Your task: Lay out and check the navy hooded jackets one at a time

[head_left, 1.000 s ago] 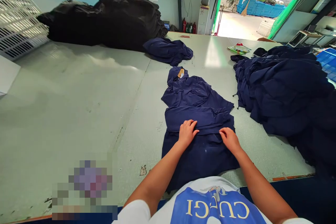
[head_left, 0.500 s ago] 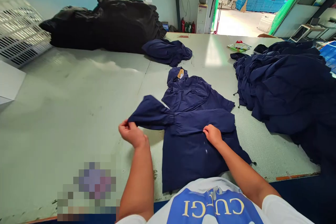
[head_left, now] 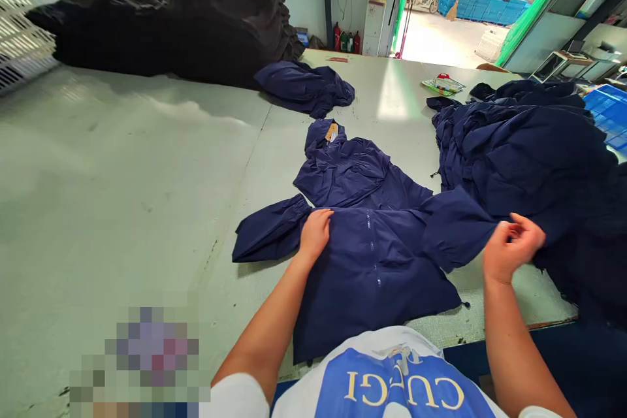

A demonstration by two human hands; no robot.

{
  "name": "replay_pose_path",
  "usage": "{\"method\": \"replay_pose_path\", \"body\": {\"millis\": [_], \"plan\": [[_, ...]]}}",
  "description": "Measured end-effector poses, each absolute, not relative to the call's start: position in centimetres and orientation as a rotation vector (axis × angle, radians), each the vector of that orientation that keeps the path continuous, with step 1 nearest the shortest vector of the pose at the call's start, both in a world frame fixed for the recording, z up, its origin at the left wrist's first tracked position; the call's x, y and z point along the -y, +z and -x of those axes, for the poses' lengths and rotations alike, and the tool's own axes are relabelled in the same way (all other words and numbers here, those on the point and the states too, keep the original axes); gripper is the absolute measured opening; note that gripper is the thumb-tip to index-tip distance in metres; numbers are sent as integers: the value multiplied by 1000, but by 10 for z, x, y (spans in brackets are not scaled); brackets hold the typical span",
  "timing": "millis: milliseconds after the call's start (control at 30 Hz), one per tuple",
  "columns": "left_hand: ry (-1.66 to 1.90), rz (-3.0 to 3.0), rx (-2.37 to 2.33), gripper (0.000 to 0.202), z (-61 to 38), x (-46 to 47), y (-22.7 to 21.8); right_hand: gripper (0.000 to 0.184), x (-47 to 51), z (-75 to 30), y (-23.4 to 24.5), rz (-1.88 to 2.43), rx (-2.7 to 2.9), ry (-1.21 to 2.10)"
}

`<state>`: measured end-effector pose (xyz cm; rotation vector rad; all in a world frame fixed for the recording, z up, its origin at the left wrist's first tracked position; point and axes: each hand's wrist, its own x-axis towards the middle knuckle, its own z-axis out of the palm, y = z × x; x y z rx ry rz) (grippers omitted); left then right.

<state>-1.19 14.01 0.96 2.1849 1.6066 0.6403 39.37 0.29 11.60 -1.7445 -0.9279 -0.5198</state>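
A navy hooded jacket (head_left: 337, 287) lies spread on the table in front of me. Its hood, with a brown tag (head_left: 332, 132), points away from me. My right hand (head_left: 512, 248) pinches the end of the right-hand sleeve (head_left: 458, 225) and holds it stretched out to the side. At the jacket's left edge, where the other sleeve (head_left: 269, 232) joins the body, my left hand (head_left: 316, 232) is closed on the fabric. That left sleeve lies flat, pointing left. The fingertips of my left hand are partly hidden.
A heap of navy garments (head_left: 524, 150) covers the right side of the table (head_left: 147, 209). Behind the jacket lies another bundled navy garment (head_left: 308, 88), beside large black bags (head_left: 171, 32). A white plastic crate (head_left: 22, 39) stands far left. A blurred patch (head_left: 151, 353) covers the lower left.
My left hand let go of the left sleeve's end and moved right to the jacket's edge. My right hand moved right and took the other sleeve, now drawn outward. The view shifted slightly.
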Motion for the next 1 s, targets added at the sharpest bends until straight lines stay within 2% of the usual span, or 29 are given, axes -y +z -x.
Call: {"method": "replay_pose_path", "body": {"millis": [100,200,300,400,467,533,667,767,800,867,933,1000], "plan": [[428,-2259,-1536,44,-26,-160,7,29,-26,-353,90,1729,1428,-203],[316,-2308,-1486,45,-39,-163,15,40,-56,-313,57,1704,1785,175],[229,-2383,-1329,35,-27,-145,36,53,-78,-294,38,1719,1992,307],[193,-2491,-1001,34,-3,-106,57,62,-85,-290,38,1661,2219,385],[157,-2520,-816,31,13,-75,64,59,-80,-289,43,1640,2381,475],[94,-2478,-784,32,25,-45,63,45,-65,-288,45,1690,2505,574],[-72,-2310,-1123,42,30,-10,49,17,-17,-287,44,1878,2610,829],[-29,-2290,-1302,31,13,-15,44,26,3,-286,49,1858,2539,1190],[40,-2312,-1297,29,5,-22,44,28,2,-284,52,1845,2479,1233],[100,-2343,-1303,35,-13,-39,43,26,-8,-279,58,1854,2353,1086],[-19,-2325,-1383,34,-26,-56,41,20,-21,-272,59,1925,2257,841],[-190,-2271,-1473,23,-30,-65,36,21,-28,-267,54,2052,2216,770]]}}
